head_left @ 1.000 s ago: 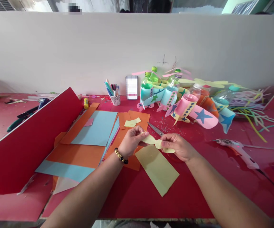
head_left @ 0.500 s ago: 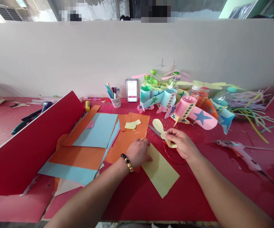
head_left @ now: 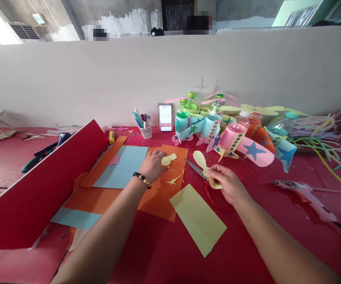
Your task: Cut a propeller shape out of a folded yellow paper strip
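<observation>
My right hand [head_left: 229,181] pinches a pale yellow paper propeller cutout [head_left: 199,158] with rounded blades. Beneath it, scissors with red handles [head_left: 210,197] lie on the table, blades pointing up and left. My left hand [head_left: 153,165], wearing a beaded bracelet, is over the orange paper [head_left: 158,197] with its fingers reaching forward. Its fingertips are close to a small pale yellow paper piece [head_left: 169,159]; whether they touch it is unclear. Thin yellow paper trimmings [head_left: 175,179] lie on the orange paper. A yellow paper rectangle [head_left: 198,221] lies between my arms.
Decorated bottle planes [head_left: 235,132] stand along the white partition [head_left: 99,83]. A glue gun [head_left: 303,193] rests at right. Blue paper sheets [head_left: 111,169] and a slanted red board [head_left: 46,189] are at left. A pen cup [head_left: 146,130] and phone [head_left: 165,117] stand at the back.
My left hand has left the yellow rectangle and moved forward and left to the small yellow piece. My right hand still holds the propeller cutout. The camera view has tilted up slightly.
</observation>
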The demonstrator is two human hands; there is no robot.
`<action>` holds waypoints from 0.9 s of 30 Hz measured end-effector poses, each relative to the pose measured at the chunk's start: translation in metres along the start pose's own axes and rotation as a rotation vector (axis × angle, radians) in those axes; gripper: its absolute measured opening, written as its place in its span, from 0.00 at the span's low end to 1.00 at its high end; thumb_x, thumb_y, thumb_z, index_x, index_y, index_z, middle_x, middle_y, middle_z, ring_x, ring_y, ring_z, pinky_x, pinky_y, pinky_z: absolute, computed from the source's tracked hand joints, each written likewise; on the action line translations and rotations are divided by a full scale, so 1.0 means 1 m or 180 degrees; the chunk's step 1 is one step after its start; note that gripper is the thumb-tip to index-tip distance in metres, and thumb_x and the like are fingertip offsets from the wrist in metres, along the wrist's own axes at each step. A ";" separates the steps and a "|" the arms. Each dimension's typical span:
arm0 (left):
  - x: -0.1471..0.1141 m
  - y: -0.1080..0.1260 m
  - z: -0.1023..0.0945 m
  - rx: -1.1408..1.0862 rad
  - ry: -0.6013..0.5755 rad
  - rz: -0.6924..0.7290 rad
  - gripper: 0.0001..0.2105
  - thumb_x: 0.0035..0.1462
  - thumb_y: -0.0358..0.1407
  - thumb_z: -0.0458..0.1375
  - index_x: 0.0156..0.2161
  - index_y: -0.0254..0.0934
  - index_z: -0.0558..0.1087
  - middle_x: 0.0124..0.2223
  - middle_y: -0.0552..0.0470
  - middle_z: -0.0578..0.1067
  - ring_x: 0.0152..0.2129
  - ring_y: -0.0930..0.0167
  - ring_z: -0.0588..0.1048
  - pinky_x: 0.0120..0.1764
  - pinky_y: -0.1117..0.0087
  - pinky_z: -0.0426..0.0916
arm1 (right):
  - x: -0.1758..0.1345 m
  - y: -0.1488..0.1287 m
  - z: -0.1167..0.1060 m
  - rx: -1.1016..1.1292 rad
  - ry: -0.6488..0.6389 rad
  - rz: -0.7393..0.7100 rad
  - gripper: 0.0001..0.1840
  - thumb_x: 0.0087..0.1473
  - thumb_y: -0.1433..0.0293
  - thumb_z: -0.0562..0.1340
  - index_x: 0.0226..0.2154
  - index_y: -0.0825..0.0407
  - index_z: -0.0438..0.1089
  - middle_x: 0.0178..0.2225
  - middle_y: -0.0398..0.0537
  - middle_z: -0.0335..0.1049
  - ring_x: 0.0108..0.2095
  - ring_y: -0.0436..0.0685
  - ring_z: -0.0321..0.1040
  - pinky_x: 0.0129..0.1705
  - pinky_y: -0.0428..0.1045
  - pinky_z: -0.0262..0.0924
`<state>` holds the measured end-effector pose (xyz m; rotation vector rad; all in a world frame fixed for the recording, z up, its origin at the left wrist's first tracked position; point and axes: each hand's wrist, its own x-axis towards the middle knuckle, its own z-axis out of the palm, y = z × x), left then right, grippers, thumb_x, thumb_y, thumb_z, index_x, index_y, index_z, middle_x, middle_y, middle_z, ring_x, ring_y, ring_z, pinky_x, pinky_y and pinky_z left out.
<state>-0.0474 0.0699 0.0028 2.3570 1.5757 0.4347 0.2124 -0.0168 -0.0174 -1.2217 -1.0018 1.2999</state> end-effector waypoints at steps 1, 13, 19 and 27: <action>0.008 -0.009 0.001 -0.0003 -0.0135 0.0057 0.23 0.48 0.36 0.61 0.51 0.37 0.69 0.53 0.41 0.70 0.50 0.55 0.65 0.52 0.59 0.59 | 0.000 0.000 0.000 -0.0005 -0.0015 0.0012 0.13 0.47 0.60 0.68 0.24 0.52 0.69 0.21 0.42 0.66 0.24 0.51 0.60 0.28 0.47 0.53; 0.021 -0.034 0.015 -0.0468 0.0217 -0.0126 0.11 0.48 0.29 0.52 0.33 0.38 0.76 0.35 0.46 0.77 0.32 0.64 0.72 0.39 0.66 0.64 | 0.002 0.006 0.000 0.0101 -0.0233 0.0052 0.13 0.49 0.61 0.67 0.24 0.52 0.68 0.20 0.41 0.65 0.22 0.49 0.58 0.25 0.47 0.49; 0.009 -0.019 0.013 -0.1278 0.0493 -0.0532 0.10 0.47 0.31 0.53 0.34 0.35 0.75 0.28 0.51 0.75 0.26 0.69 0.71 0.31 0.70 0.66 | 0.001 0.005 0.000 0.0072 -0.0165 0.0055 0.13 0.49 0.60 0.67 0.24 0.52 0.68 0.20 0.42 0.67 0.23 0.50 0.60 0.28 0.48 0.52; -0.033 0.045 0.014 -0.4141 -0.0020 -0.1096 0.13 0.41 0.35 0.65 0.35 0.33 0.74 0.33 0.50 0.76 0.29 0.72 0.74 0.31 0.72 0.70 | -0.004 0.003 0.006 0.0387 -0.0182 0.0136 0.11 0.50 0.63 0.67 0.24 0.51 0.68 0.22 0.43 0.70 0.23 0.50 0.62 0.26 0.46 0.54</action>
